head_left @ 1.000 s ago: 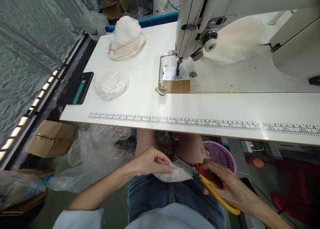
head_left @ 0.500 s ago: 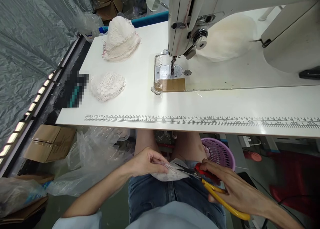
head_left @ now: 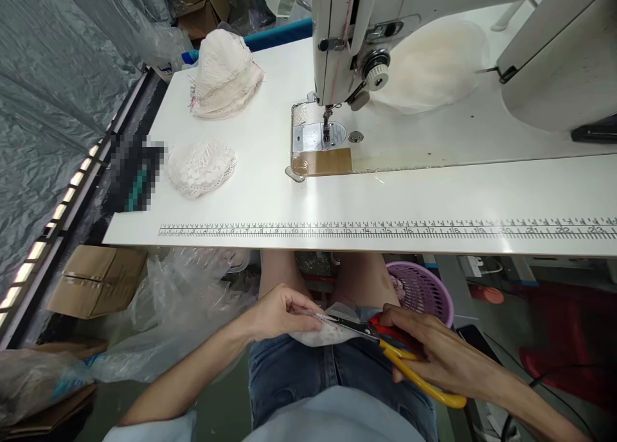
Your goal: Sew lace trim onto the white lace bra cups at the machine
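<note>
Over my lap, my left hand (head_left: 284,313) pinches the edge of a small white piece of fabric (head_left: 318,336). My right hand (head_left: 429,339) is wrapped round a pair of scissors (head_left: 400,358) with red and yellow handles. The scissor blades lie along the fabric's upper edge, their tips close to my left fingertips. From the frame I cannot tell whether the blades are cutting through it. A lace cup-shaped piece (head_left: 202,167) lies on the white table, with a stack of pale fabric cups (head_left: 224,76) behind it.
A sewing machine (head_left: 337,50) stands on the table (head_left: 250,204), which has a printed ruler (head_left: 385,229) along its front edge. Beneath are a purple basket (head_left: 434,294), clear plastic bags (head_left: 178,313) and a cardboard box (head_left: 96,281). A pale rounded piece (head_left: 434,69) lies under the machine arm.
My right hand has brought the scissors slightly left, and the blade tips are nearer my left fingers. The blades look more closed. The camera view has shifted slightly.
</note>
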`<state>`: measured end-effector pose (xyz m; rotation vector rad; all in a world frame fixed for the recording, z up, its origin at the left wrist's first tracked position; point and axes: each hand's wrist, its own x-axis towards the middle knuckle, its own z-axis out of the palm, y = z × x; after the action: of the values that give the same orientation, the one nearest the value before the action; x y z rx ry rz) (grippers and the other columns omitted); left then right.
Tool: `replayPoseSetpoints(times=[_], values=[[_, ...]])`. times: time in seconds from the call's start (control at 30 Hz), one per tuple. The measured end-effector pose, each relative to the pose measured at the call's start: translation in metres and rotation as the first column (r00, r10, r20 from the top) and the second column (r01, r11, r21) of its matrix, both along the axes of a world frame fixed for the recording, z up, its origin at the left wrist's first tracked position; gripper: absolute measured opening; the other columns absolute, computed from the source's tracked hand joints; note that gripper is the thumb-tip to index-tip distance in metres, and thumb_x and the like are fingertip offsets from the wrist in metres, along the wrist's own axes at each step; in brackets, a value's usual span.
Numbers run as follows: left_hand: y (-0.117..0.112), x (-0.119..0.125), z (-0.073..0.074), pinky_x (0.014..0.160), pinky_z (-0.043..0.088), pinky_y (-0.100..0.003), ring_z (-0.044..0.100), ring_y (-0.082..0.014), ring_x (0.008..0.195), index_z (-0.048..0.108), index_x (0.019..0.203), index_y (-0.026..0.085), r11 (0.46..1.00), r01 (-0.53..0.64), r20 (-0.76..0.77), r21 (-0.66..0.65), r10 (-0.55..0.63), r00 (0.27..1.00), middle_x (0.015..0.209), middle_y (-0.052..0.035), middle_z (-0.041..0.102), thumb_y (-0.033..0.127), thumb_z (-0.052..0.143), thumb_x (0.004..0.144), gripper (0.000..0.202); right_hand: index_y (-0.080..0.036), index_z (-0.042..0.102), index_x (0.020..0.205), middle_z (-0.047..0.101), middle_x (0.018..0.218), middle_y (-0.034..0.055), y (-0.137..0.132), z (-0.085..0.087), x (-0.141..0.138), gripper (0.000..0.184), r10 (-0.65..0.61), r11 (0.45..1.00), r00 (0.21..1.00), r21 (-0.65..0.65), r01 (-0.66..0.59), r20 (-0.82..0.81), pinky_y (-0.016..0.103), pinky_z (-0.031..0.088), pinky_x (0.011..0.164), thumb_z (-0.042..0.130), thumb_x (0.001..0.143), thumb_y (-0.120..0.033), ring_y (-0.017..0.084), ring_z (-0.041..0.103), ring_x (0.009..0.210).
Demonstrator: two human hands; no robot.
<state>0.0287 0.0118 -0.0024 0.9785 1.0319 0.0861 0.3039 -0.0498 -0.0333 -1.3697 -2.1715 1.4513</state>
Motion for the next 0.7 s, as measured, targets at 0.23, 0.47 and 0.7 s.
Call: replayPoseSetpoints(times=[0.23, 0.47, 0.7], values=[[-0.0026, -0.0042, -0.0057, 0.059, 0.045, -0.018, 0.062, -0.0125, 0.063, 0.074, 0.091, 0.013, 1.0, -0.008, 0.03, -0.002, 0.008, 1.0, 0.078, -0.0082, 0.073, 0.031, 0.074, 0.067, 0.03, -0.024, 0.057, 0.104, 0.064, 0.098, 0.0064, -0.0033, -0.0021, 0.0044, 0.04, -0.011, 1.0, 0.999, -0.013, 0.012, 0.033, 0.027, 0.049, 0.066, 0.065, 0.073, -0.047, 0.023, 0.063, 0.082], [-0.0018, -0.0055, -0.008, 0.057, 0.044, -0.016, 0.061, -0.0104, 0.061, 0.074, 0.09, 0.014, 1.0, -0.007, 0.052, 0.011, 0.006, 0.999, 0.077, -0.0066, 0.073, 0.029, 0.075, 0.067, 0.028, -0.023, 0.056, 0.11, 0.063, 0.105, 0.0093, -0.003, 0.0011, 0.0023, 0.045, -0.007, 1.0, 0.999, -0.005, 0.007, 0.038, 0.03, 0.05, 0.073, 0.066, 0.072, -0.046, 0.026, 0.062, 0.091], [-0.0009, -0.0028, -0.0042, 0.06, 0.046, -0.017, 0.063, -0.0118, 0.064, 0.073, 0.09, 0.012, 1.0, -0.027, 0.028, -0.011, 0.027, 0.999, 0.078, -0.0085, 0.073, 0.027, 0.075, 0.066, 0.028, -0.022, 0.057, 0.096, 0.063, 0.087, 0.0041, 0.001, -0.0021, -0.0012, 0.031, 0.014, 1.0, 1.0, -0.005, -0.014, -0.007, 0.024, 0.045, 0.059, 0.063, 0.076, -0.045, 0.019, 0.06, 0.071]])
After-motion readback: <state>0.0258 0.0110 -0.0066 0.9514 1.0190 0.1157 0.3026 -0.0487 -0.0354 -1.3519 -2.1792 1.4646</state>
